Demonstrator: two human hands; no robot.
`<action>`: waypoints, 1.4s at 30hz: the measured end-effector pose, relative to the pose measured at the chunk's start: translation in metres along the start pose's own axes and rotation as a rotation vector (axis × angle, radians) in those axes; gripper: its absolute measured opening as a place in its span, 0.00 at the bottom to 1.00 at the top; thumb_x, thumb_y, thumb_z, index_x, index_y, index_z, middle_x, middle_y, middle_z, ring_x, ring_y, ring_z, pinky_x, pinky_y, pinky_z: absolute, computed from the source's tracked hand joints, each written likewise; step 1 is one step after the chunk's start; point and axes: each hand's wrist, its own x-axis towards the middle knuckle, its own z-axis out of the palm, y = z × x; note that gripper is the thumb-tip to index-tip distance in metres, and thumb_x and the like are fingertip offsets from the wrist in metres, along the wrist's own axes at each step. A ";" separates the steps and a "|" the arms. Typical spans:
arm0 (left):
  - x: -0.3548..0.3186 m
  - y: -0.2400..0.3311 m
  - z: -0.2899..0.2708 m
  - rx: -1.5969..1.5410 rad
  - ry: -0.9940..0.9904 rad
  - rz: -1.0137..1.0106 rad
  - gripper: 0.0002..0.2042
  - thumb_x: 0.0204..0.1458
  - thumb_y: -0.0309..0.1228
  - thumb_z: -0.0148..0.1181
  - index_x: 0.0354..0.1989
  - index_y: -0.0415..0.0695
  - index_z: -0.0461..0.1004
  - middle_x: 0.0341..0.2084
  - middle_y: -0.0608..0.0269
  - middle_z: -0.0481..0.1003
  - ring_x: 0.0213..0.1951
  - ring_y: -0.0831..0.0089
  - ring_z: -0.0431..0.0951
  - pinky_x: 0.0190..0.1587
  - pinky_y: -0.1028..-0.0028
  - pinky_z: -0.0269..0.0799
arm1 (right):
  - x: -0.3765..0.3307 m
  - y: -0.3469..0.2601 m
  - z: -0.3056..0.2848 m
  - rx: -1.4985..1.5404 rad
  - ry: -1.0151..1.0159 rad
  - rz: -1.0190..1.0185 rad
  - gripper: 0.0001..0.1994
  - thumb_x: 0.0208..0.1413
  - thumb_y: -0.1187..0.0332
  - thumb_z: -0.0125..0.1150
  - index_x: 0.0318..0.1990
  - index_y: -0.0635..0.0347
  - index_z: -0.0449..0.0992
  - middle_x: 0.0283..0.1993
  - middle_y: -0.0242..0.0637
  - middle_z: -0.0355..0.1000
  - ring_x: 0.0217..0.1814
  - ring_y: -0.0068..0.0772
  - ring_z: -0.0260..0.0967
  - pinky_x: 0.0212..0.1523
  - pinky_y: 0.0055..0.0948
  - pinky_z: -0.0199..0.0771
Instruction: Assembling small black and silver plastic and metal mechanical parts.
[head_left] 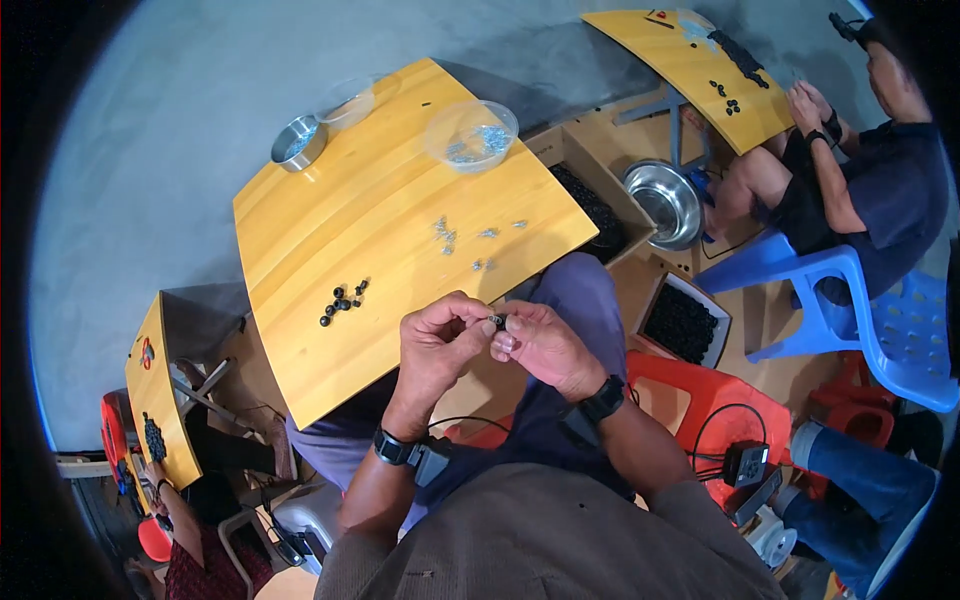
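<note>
My left hand (440, 340) and my right hand (543, 343) meet just off the near edge of a yellow wooden table (330, 215). Between their fingertips they pinch a small dark part (497, 320) together. On the table, left of my hands, lies a cluster of several small black round parts (342, 300). Farther in, several small silver metal pieces (463, 240) are scattered. Both wrists wear black bands.
A clear plastic bowl (471, 134) with silver pieces, a second clear bowl (346, 102) and a metal bowl (296, 142) stand at the table's far side. Boxes of black parts (683, 322) and a steel basin (664, 200) sit to the right. Other people work at tables nearby.
</note>
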 end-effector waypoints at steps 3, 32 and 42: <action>-0.009 0.003 0.002 -0.029 0.000 -0.029 0.05 0.56 0.14 0.60 0.38 0.35 0.79 0.30 0.63 0.79 0.30 0.79 0.80 0.32 0.79 0.76 | 0.000 0.005 0.006 0.028 0.009 0.019 0.13 0.63 0.65 0.62 0.51 0.61 0.79 0.40 0.29 0.76 0.36 0.21 0.67 0.41 0.25 0.69; -0.037 -0.004 -0.155 1.128 0.639 0.030 0.12 0.49 0.24 0.66 0.43 0.40 0.81 0.22 0.60 0.76 0.23 0.72 0.75 0.29 0.71 0.71 | -0.006 -0.016 -0.011 0.017 -0.009 -0.019 0.12 0.62 0.63 0.61 0.43 0.65 0.76 0.30 0.29 0.63 0.33 0.22 0.59 0.36 0.25 0.61; -0.014 -0.004 -0.175 1.454 0.334 0.095 0.13 0.48 0.24 0.65 0.44 0.39 0.81 0.28 0.53 0.79 0.26 0.65 0.78 0.32 0.68 0.74 | -0.006 -0.019 -0.012 -0.054 0.029 -0.028 0.14 0.62 0.60 0.61 0.36 0.64 0.72 0.28 0.28 0.61 0.33 0.21 0.58 0.36 0.24 0.60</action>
